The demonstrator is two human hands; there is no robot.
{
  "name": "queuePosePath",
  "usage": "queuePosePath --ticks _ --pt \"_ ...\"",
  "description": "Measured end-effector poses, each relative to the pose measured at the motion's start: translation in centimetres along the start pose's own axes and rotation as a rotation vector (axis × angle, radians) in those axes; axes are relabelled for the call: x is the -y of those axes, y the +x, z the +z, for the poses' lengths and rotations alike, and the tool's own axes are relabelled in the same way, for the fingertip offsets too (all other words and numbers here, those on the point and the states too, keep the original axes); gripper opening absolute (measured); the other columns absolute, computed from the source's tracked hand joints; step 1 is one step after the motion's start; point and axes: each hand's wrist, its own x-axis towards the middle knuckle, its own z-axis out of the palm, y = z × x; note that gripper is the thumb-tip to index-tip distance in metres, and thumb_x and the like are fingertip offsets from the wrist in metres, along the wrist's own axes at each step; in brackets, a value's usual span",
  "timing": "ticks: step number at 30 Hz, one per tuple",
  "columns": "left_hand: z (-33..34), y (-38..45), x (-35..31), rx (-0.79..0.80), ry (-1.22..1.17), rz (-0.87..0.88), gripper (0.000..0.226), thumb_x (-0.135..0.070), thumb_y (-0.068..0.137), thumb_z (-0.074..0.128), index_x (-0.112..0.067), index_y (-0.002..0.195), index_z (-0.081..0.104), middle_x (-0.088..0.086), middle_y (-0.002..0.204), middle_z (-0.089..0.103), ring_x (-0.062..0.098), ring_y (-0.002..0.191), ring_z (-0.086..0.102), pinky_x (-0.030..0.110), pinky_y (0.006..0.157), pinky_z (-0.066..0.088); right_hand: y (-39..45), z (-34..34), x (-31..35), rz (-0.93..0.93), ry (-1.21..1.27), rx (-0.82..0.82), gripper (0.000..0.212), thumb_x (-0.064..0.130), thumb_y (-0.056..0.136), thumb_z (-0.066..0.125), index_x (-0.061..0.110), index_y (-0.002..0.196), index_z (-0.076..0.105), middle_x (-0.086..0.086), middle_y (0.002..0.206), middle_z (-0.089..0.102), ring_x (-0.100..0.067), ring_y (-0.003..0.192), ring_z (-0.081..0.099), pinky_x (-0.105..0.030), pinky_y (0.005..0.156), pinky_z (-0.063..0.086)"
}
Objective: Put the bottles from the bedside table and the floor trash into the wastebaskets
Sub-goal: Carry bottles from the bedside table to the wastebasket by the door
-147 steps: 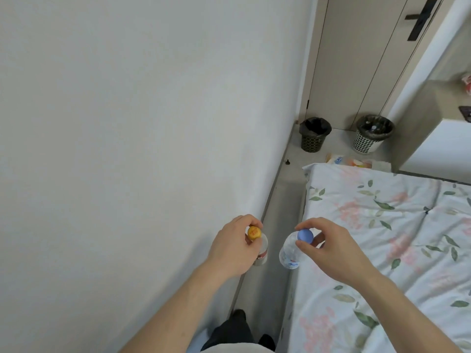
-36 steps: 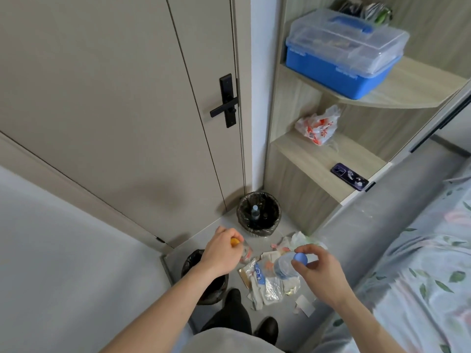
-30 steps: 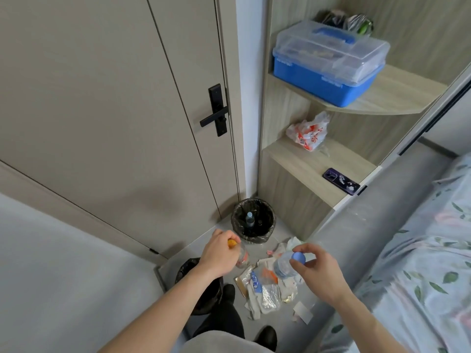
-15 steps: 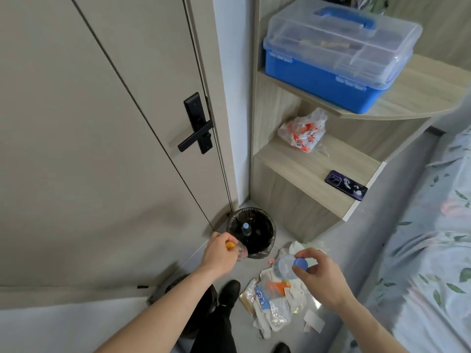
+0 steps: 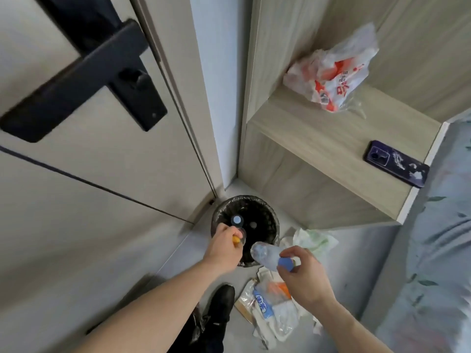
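Two bottles are in the person's hands, both held over or beside the black-lined wastebasket [image 5: 265, 212] that stands on the floor in the corner between the door and the wooden shelf unit. The right hand [image 5: 303, 276] pinches a clear plastic bottle with a blue cap [image 5: 267, 253] by the cap end; its long axis lies tilted, the base pointing up and left toward the near rim of the wastebasket and the cap pointing back toward the person. Its fingers are clamped round the cap. The left hand [image 5: 224, 248] is closed on a bottle with an orange cap [image 5: 238, 238], most of it hidden by the hand, so only the cap and a little clear body show; it hangs over the near left part of the wastebasket's mouth, and which way it points I cannot tell.

One more blue-capped bottle [image 5: 58, 220] already lies inside the wastebasket, cap facing up.

A heap of floor trash [image 5: 272, 309] lies on the floor just to the right of the person's black shoe [image 5: 219, 304]: clear wrappers, one with a blue label, an orange scrap and crumpled white paper. A pale green and white crumpled piece [image 5: 313, 240] sits near the base of the shelf unit.

On the lower shelf [image 5: 318, 133] are one red and white plastic bag [image 5: 331, 72] at the back and one dark phone [image 5: 396, 163] near the front right edge.
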Motion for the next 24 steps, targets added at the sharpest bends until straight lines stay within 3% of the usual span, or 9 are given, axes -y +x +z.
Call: queuePosePath --ticks 4,10,19,24 --pt "4.4 4.9 3.1 0.033 0.033 0.003 0.018 -0.021 0.095 0.060 -0.025 0.112 0.066 -0.008 0.120 0.047 0.017 0.096 0.061 0.023 0.084 0.046 5.7 4.1 -2.3 0.017 -0.034 0.010 0.020 0.022 0.085 0.065 0.036 0.099 0.065 0.007 0.112 0.059 -0.012 0.076 0.069 -0.023 0.064 0.051" --pt "8.4 9.8 7.4 0.143 0.155 0.039 0.016 -0.024 0.095 0.063 -0.027 0.111 0.066 -0.006 0.122 0.045 0.025 0.096 0.063 0.040 0.091 0.055 12.4 9.9 -5.2 0.017 -0.091 0.048 0.028 0.018 0.086 0.063 0.029 0.112 0.066 0.003 0.117 0.056 -0.021 0.093 0.062 -0.029 0.075 0.048" --pt "12.3 15.9 9.9 0.189 0.287 0.127 0.024 -0.024 0.097 0.064 -0.024 0.121 0.066 -0.005 0.130 0.047 0.023 0.103 0.061 0.031 0.091 0.049 19.6 16.8 -8.9 0.092 -0.022 0.082 0.025 0.014 0.093 0.062 0.026 0.114 0.066 0.001 0.117 0.045 -0.020 0.093 0.052 -0.026 0.077 0.041" --pt "13.2 17.5 10.7 0.224 0.361 0.107 0.039 -0.017 0.095 0.059 -0.025 0.134 0.058 -0.003 0.137 0.044 0.027 0.111 0.060 0.038 0.100 0.050 21.1 18.6 -10.5 0.169 0.095 0.118 0.036 0.009 0.088 0.061 0.027 0.119 0.065 -0.003 0.125 0.049 -0.025 0.105 0.057 -0.025 0.081 0.042"
